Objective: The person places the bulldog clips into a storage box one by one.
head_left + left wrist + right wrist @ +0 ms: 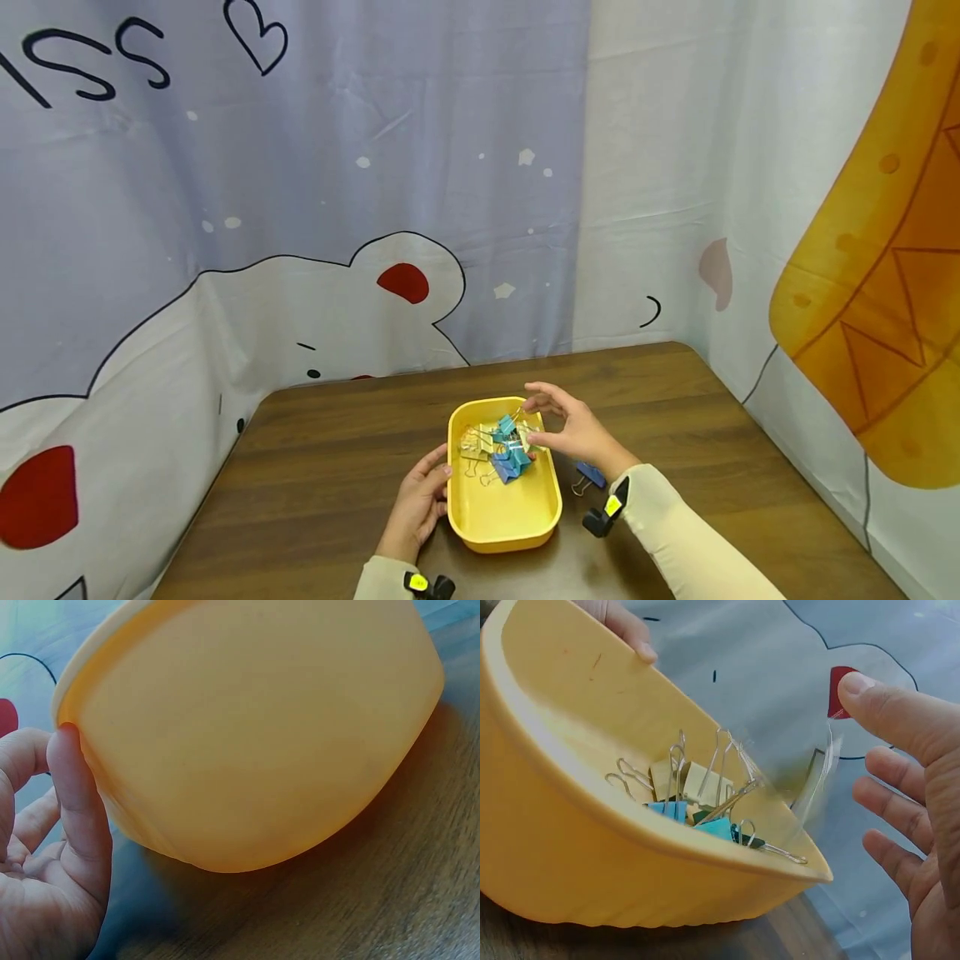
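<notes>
A yellow plastic tub [504,510] stands on the table with several binder clips [511,460] in blue, teal and pale yellow heaped toward its far end. At its left side my left hand [415,503] holds the wall, a fingertip against the rim in the left wrist view. Over the tub's far right side hovers my right hand [576,427], thumb and fingers spread apart. A motion-blurred, pale clip-like thing [817,776] hangs in the air beside that hand in the right wrist view; its kind is unclear. Nothing is visibly gripped there.
A dark blue binder clip [590,474] lies on the wooden table [337,467] right of the tub, below my right wrist. A printed curtain [300,183] hangs behind the table and along its sides. Each wrist wears a small black camera [600,522].
</notes>
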Action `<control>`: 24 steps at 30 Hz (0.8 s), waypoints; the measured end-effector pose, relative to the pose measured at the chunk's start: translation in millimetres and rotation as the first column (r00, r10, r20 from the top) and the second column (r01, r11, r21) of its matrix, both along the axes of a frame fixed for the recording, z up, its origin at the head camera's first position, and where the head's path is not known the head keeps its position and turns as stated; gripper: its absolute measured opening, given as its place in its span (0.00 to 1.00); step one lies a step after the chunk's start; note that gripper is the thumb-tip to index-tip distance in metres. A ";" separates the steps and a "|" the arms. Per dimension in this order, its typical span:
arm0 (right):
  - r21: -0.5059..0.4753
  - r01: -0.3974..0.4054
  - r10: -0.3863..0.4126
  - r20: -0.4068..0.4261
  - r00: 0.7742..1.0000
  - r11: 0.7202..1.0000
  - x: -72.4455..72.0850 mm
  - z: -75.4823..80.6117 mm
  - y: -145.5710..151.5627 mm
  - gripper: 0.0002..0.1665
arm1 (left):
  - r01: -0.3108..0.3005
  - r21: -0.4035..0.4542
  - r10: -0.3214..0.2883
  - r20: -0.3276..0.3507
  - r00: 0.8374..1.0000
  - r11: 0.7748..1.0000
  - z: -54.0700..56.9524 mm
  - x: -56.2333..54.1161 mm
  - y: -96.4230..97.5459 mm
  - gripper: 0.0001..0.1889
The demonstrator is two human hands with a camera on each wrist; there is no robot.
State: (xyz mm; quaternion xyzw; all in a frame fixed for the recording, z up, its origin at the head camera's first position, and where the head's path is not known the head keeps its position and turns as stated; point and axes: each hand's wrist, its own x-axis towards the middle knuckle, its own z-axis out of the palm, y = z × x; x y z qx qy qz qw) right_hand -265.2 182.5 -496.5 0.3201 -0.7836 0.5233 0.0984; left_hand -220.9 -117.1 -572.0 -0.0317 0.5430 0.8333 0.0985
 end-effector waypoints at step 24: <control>0.078 -0.039 0.037 0.038 0.999 0.996 5.8 7.0 56.8 0.52 | -0.004 -0.013 0.004 0.008 1.000 1.000 0.3 0.7 -0.8 0.29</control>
